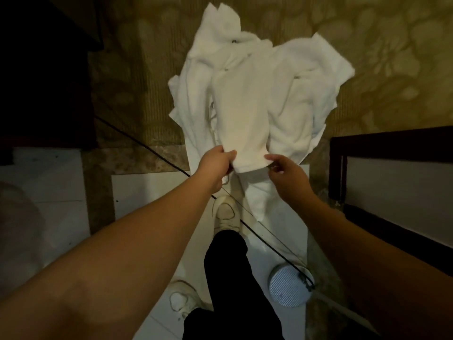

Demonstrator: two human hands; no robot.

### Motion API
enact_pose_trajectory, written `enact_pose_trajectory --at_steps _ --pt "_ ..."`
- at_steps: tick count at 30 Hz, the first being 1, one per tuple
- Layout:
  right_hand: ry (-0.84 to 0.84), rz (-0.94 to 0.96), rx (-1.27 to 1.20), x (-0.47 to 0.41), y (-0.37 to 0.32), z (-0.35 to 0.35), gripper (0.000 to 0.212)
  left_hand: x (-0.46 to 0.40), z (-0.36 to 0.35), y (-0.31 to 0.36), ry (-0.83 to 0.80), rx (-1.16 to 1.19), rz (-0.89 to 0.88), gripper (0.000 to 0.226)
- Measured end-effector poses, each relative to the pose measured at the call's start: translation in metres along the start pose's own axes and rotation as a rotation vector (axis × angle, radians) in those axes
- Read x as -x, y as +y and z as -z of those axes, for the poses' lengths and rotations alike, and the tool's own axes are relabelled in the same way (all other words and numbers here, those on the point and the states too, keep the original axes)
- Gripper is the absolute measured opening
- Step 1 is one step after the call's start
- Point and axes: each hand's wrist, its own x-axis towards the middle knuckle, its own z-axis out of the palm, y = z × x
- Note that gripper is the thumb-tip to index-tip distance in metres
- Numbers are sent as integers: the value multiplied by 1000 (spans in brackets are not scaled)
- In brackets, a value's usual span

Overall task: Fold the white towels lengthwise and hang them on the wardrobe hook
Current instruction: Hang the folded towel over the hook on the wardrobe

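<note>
Above soft white terry heap [289, 94], left hand [215, 165] pinches narrow folded towel [241, 114].

A hotel-type room or bedroom is suggested: patterned carpet [137, 77] is met by white tile [157, 192] across a marble threshold [137, 159]; dark wooden furniture [392, 143] is seen at right.

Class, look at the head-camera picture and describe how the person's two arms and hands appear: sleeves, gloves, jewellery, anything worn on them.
Both forearms are bare for all of their visible length; no sleeve shows. The left hand and the right hand wear no gloves. No watch, bracelet or ring can be seen, though the light is dim. The fingers are uncovered.
</note>
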Motion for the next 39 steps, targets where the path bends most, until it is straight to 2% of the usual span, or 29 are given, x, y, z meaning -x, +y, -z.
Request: enact_pose_trajectory --at_steps 3,5,8,12,15,19,23,27,31,33,36,37,39 --pt "54 291 231 33 -32 13 21 39 12 18 10 -17 -28 16" --pt "77 419 268 53 -57 23 14 67 20 31 13 -48 -70 15" --pt "68 481 274 82 -98 36 11 114 35 51 15 -81 -142 11" --pt "71 653 392 125 -157 56 11 179 57 81 24 -86 -221 10" --pt "94 722 391 165 -201 74 7 234 72 101 15 -95 -278 17" --pt "-5 794 397 235 -267 93 5 319 98 128 54 -76 -355 26" --pt "55 885 418 321 -335 109 6 418 126 151 86 -54 -503 35" --pt "127 991 336 420 -400 127 4 531 144 168 13 38 -642 44" --pt "117 1051 249 518 -445 145 4 644 159 168 -104 -20 -886 49" --pt "94 1074 231 564 -459 153 6 688 167 164 -24 -67 -966 36" --pt "76 1125 251 627 -470 164 3 743 173 156 268 -118 -1064 18" --pt "73 1146 272 645 -471 166 4 761 175 152 357 -143 -1126 18" --pt "63 1190 327 681 -474 171 6 796 180 142 523 -255 -1298 35"
